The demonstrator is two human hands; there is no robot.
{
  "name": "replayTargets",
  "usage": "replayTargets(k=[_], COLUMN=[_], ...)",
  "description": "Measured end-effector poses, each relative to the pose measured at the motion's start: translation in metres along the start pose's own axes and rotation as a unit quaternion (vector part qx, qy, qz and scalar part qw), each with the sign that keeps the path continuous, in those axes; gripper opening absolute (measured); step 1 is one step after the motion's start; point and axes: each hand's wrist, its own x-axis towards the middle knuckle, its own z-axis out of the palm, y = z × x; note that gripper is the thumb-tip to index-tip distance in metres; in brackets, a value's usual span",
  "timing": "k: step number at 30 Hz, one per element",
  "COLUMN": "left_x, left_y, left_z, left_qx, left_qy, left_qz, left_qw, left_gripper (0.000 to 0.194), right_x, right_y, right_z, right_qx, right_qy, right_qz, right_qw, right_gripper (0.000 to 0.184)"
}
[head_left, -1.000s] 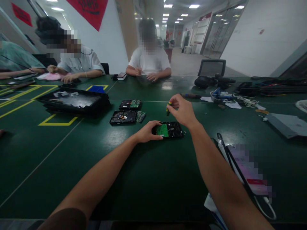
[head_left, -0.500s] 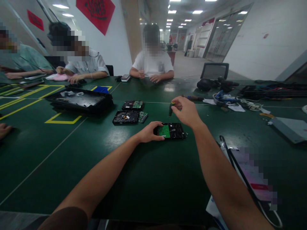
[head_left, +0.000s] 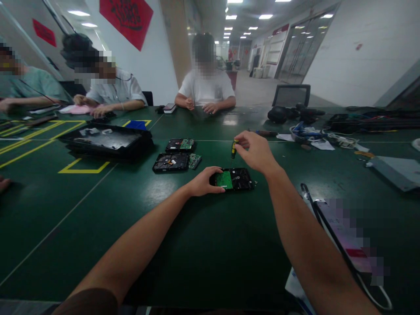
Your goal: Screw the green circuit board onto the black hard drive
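A black hard drive [head_left: 242,179] lies on the green table with its green circuit board facing up. My left hand [head_left: 205,181] grips the drive's left end, thumb at the near edge and fingers at the far edge. Above the drive, my right hand [head_left: 252,151] pinches a small yellow-and-black screwdriver [head_left: 233,149] that points downward; its thin shaft is hard to make out, so I cannot tell whether the tip touches the drive. A few tiny screws [head_left: 256,183] lie just off the drive's right end.
Left of the far edge sit another hard drive [head_left: 170,162], a loose circuit board [head_left: 194,161] and a further drive [head_left: 180,145]. Stacked black trays [head_left: 108,140] stand at left. A phone [head_left: 344,236] lies at right, near a grey box [head_left: 393,170]. Several people sit across the table.
The screwdriver has shifted slightly up from the drive's board and turned in my right fingers. My left hand stays on the drive. The view has swayed a little.
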Motion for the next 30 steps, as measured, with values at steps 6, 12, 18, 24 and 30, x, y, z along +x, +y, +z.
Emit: replayTargets(k=[6, 12, 18, 24, 30], left_x=[0.0003, -0.0006, -0.0006, 0.0003, 0.0002], left_y=[-0.0016, -0.001, 0.0013, -0.0011, -0.0009], left_z=[0.0012, 0.0005, -0.0013, -0.001, 0.0003], left_qx=[0.002, 0.005, 0.006, 0.005, 0.005], left_qy=[0.003, 0.003, -0.005, -0.009, -0.002], left_qz=[0.009, 0.011, 0.002, 0.004, 0.006], left_qw=[1.0, 1.0, 1.0, 1.0, 1.0], left_gripper=[0.077, 0.078, 0.078, 0.079, 0.077], right_x=[-0.0006, -0.0007, -0.0011, -0.0007, -0.0002], right_y=[-0.0027, -0.0015, -0.0022, -0.0027, -0.0002], right_z=[0.0007, 0.002, 0.0002, 0.001, 0.0021], right_qx=[0.023, 0.017, 0.007, 0.019, 0.001], right_qy=[0.014, 0.01, 0.019, 0.028, 0.013], right_qz=[0.015, -0.003, -0.006, 0.012, -0.011], right_qw=[1.0, 1.0, 1.0, 0.999, 1.0], right_gripper=[0.013, 0.013, 0.012, 0.015, 0.013])
